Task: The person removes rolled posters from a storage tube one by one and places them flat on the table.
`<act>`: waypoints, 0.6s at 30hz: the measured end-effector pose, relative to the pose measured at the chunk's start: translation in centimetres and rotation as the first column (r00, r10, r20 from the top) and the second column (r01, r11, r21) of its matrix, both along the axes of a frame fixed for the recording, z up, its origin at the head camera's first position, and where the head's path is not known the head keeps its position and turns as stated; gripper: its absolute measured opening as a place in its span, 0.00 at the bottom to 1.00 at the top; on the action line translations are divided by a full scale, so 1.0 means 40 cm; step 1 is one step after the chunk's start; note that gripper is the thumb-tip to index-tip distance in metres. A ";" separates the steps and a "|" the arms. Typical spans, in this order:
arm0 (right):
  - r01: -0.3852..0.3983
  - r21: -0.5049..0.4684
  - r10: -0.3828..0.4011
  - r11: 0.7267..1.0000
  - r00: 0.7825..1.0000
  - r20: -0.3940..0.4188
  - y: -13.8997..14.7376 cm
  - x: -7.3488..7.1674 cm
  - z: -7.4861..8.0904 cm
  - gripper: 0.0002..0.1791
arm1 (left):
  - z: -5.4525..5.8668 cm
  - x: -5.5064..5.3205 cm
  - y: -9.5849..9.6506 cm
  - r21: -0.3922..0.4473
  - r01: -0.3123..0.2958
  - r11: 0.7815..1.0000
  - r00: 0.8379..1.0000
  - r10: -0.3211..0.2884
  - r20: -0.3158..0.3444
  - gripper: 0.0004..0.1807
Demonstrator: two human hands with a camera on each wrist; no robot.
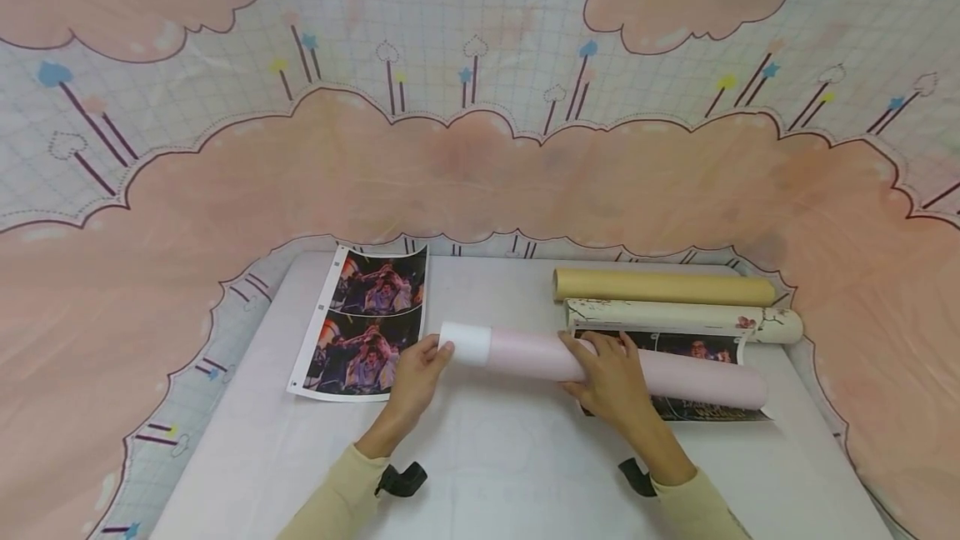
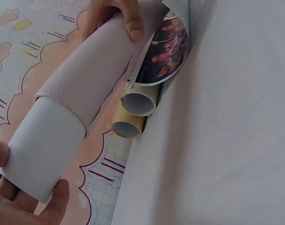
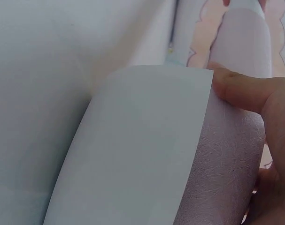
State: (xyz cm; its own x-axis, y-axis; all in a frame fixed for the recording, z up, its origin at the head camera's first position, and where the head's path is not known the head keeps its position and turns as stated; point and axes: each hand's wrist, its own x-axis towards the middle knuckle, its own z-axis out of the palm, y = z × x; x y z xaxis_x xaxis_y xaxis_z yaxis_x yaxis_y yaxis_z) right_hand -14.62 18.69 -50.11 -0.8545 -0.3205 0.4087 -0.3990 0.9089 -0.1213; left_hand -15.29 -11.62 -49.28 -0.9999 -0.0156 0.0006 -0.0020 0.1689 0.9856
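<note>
A long pink tube (image 1: pixel 705 377) with a textured surface lies crosswise in front of me in the head view, a white tube section (image 1: pixel 467 344) showing at its left end. My left hand (image 1: pixel 411 377) holds that white end; fingers and thumb curl round its rim in the left wrist view. Farther along, my right hand (image 1: pixel 615 377) grips the pink tube near its middle from above. A dark printed poster (image 1: pixel 697 348) lies partly behind and under the tube. In the right wrist view, a curved pale sheet (image 3: pixel 133 140) overlaps the tube beside my right thumb.
A yellow tube (image 1: pixel 660 286) and a cream floral roll (image 1: pixel 660 315) lie side by side at the back right. Another poster (image 1: pixel 367 323) with two stacked pictures lies left on the white table (image 1: pixel 480 473). Patterned fabric (image 1: pixel 480 182) rises behind the table.
</note>
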 end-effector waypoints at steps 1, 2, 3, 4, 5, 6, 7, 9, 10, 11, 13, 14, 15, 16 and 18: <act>-0.001 0.003 0.001 1.000 1.000 -0.003 0.000 0.001 0.001 0.45 | 0.000 0.000 -0.002 0.000 0.003 1.000 1.000 -0.003 0.001 0.15; -0.002 0.005 0.002 1.000 1.000 -0.006 0.001 0.001 0.001 0.45 | 0.000 -0.001 -0.005 -0.001 0.006 1.000 1.000 -0.006 -0.003 0.15; -0.002 0.010 0.003 1.000 1.000 -0.011 0.001 0.002 0.002 0.45 | -0.005 -0.003 -0.008 0.004 0.004 1.000 1.000 -0.004 -0.009 0.16; -0.003 0.015 0.003 1.000 1.000 -0.016 0.001 0.003 0.002 0.46 | -0.016 -0.008 -0.012 0.006 -0.001 1.000 1.000 0.001 -0.010 0.16; -0.003 0.018 0.003 1.000 1.000 -0.021 0.003 0.003 0.002 0.46 | -0.014 -0.008 -0.014 0.002 -0.005 1.000 1.000 0.005 -0.011 0.16; -0.002 0.022 0.003 1.000 1.000 -0.026 0.004 0.003 0.001 0.46 | -0.014 -0.008 -0.016 0.000 -0.011 1.000 1.000 0.011 -0.010 0.16; -0.003 0.022 0.004 1.000 1.000 -0.029 0.006 0.003 0.001 0.46 | -0.011 -0.008 -0.018 -0.003 -0.019 1.000 1.000 0.019 -0.008 0.16; -0.003 0.023 0.003 1.000 0.999 -0.033 0.009 0.004 0.001 0.46 | -0.008 -0.007 -0.022 -0.025 -0.039 0.999 0.999 0.039 -0.003 0.16; -0.001 0.024 0.002 1.000 0.999 -0.034 0.011 0.004 0.001 0.46 | -0.009 -0.008 -0.025 -0.034 -0.043 0.998 0.999 0.043 -0.001 0.16; 0.001 0.025 0.000 1.000 0.999 -0.033 0.013 0.004 0.000 0.46 | -0.009 -0.008 -0.028 -0.045 -0.047 0.998 0.999 0.047 -0.001 0.17; 0.001 0.024 0.000 1.000 1.000 -0.028 0.017 0.004 0.000 0.46 | -0.009 -0.008 -0.033 -0.051 -0.056 0.997 0.998 0.056 0.004 0.18; 0.002 0.024 -0.001 1.000 1.000 -0.024 0.019 0.004 0.001 0.47 | -0.009 -0.009 -0.036 -0.042 -0.056 0.997 0.998 0.057 0.004 0.18; 0.004 0.025 -0.003 1.000 1.000 -0.018 0.021 0.004 0.001 0.47 | -0.009 -0.010 -0.038 -0.031 -0.054 0.998 0.999 0.054 0.003 0.18; 0.005 0.025 -0.005 1.000 1.000 -0.011 0.023 0.004 0.001 0.47 | -0.009 -0.011 -0.040 -0.015 -0.056 0.998 0.998 0.056 0.004 0.18; 0.009 0.023 -0.009 1.000 1.000 0.006 0.026 0.004 0.003 0.47 | -0.008 -0.012 -0.044 0.011 -0.058 0.998 0.998 0.058 0.004 0.17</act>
State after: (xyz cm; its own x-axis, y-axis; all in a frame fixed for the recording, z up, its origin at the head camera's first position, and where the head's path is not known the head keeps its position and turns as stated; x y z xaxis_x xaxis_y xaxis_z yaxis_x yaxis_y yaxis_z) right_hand -14.47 19.74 -49.99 -0.8598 -0.3220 0.3964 -0.3901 0.9150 -0.1029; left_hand -15.77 -13.37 -49.59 -0.9973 -0.0737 -0.0034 -0.0150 0.1577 0.9874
